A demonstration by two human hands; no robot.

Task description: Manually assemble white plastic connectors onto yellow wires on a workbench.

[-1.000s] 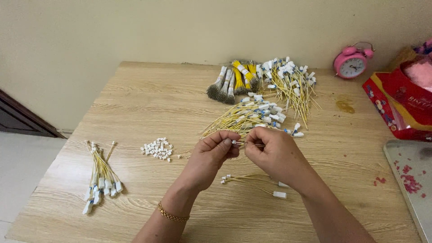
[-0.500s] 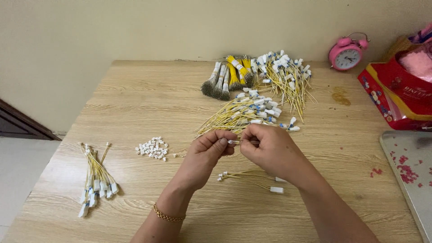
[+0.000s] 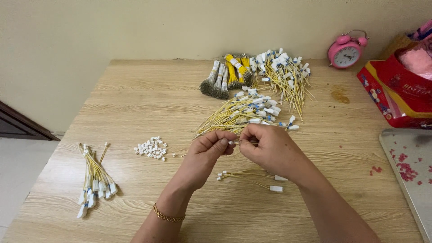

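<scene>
My left hand and my right hand meet over the middle of the wooden table. Both pinch the same thin yellow wire, which has a small white end piece, fingertips nearly touching. Just below the hands lie a few loose yellow wires and a white connector. A pile of yellow wires with white connectors lies right behind the hands. A small heap of white connector pieces sits to the left.
A tied bundle of yellow wires lies at the near left. Grey and yellow wire bundles and another wire pile are at the back. A pink alarm clock, a red bag and a patterned tray stand right.
The hands stay together on the wire, with only small finger movement. The view has shifted slightly, so the table items sit a little lower and to the left.
</scene>
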